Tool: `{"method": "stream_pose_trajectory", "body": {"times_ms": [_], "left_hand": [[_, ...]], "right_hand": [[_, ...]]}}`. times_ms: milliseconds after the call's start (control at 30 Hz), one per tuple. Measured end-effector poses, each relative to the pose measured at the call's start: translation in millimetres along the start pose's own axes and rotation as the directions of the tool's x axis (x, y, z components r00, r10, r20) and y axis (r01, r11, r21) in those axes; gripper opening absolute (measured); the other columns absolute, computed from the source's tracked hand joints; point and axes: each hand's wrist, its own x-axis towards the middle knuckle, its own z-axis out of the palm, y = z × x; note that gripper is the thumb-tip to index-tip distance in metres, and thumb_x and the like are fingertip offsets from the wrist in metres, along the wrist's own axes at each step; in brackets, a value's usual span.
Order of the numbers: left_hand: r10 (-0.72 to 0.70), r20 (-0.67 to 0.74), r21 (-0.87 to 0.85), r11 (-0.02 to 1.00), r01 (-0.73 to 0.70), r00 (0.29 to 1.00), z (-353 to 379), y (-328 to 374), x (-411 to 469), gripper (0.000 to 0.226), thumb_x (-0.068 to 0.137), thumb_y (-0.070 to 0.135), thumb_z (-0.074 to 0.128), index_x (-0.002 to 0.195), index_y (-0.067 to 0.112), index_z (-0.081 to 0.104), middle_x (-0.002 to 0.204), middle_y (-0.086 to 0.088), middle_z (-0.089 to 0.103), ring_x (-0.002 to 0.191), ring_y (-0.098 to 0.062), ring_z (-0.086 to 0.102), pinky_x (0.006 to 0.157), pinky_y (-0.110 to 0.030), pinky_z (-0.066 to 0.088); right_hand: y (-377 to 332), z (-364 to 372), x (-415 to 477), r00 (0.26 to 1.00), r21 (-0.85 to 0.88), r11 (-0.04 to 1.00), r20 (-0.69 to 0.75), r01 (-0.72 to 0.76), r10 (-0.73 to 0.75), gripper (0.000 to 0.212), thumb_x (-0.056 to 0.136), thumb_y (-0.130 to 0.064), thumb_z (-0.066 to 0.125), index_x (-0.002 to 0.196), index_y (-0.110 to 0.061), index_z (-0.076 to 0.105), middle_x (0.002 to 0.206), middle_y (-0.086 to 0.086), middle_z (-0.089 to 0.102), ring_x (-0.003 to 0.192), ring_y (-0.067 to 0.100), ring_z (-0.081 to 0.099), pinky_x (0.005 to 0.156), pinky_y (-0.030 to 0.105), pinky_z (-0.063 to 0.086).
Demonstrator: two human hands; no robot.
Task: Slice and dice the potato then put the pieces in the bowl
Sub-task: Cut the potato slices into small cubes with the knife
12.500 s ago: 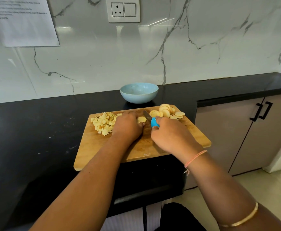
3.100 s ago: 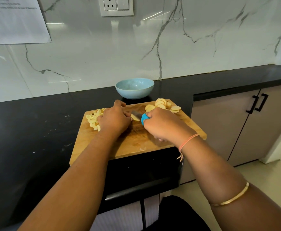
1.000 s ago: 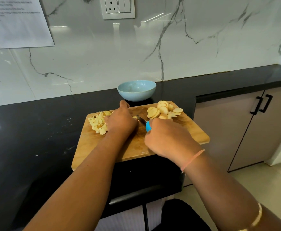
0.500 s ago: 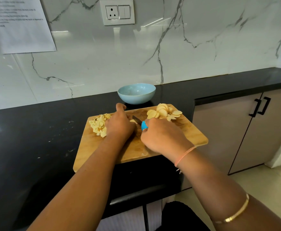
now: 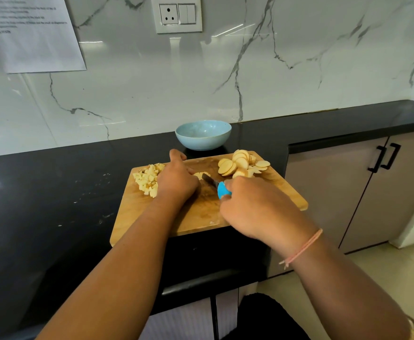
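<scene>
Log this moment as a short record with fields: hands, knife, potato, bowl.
left hand: holds the potato piece being cut on the cutting board
right hand: grips the blue-handled knife, blade at that piece
diced pile: left side of the board
uncut slices: heaped at the board's far right
bowl: blue, behind the board, no potato visible inside

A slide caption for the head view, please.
Left hand steadies potato slice; right hand cuts it with knife.

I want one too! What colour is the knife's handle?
The knife handle is bright blue, best seen in the head view.
</scene>
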Motion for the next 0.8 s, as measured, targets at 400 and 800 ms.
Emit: {"method": "stream_pose_trajectory", "body": {"times_ms": [400, 800], "left_hand": [[-0.022, -0.05, -0.046, 0.999, 0.019, 0.999, 2, -2, 0, 0.058, 0.083, -0.006, 0.057, 0.13, 0.013, 0.029, 0.117, -0.009, 0.055, 0.088, -0.015, 0.053, 0.058, -0.018, 0.037], [-0.026, -0.038, -0.044, 0.999, 0.025, 0.999, 2, -2, 0, 0.061, 0.083, -0.008, 0.058, 0.131, 0.014, 0.028, 0.117, -0.01, 0.056, 0.088, -0.016, 0.056, 0.057, -0.019, 0.041]], "right_hand": [[-5, 22, 32, 1.0, 0.011, 1.0, 0.017, -0.006, 0.005, 0.04, 0.097, -0.028, 0.042, 0.136, -0.021, 0.046, 0.075, -0.007, 0.043, 0.084, 0.015, 0.053, 0.071, 0.028, 0.046], [1, 14, 6, 0.999, 0.048, 0.999, -0.035, -0.006, 0.008, 0.045, 0.099, -0.03, 0.038, 0.143, -0.021, 0.037, 0.09, -0.004, 0.045, 0.085, 0.014, 0.048, 0.073, 0.028, 0.044]]}}
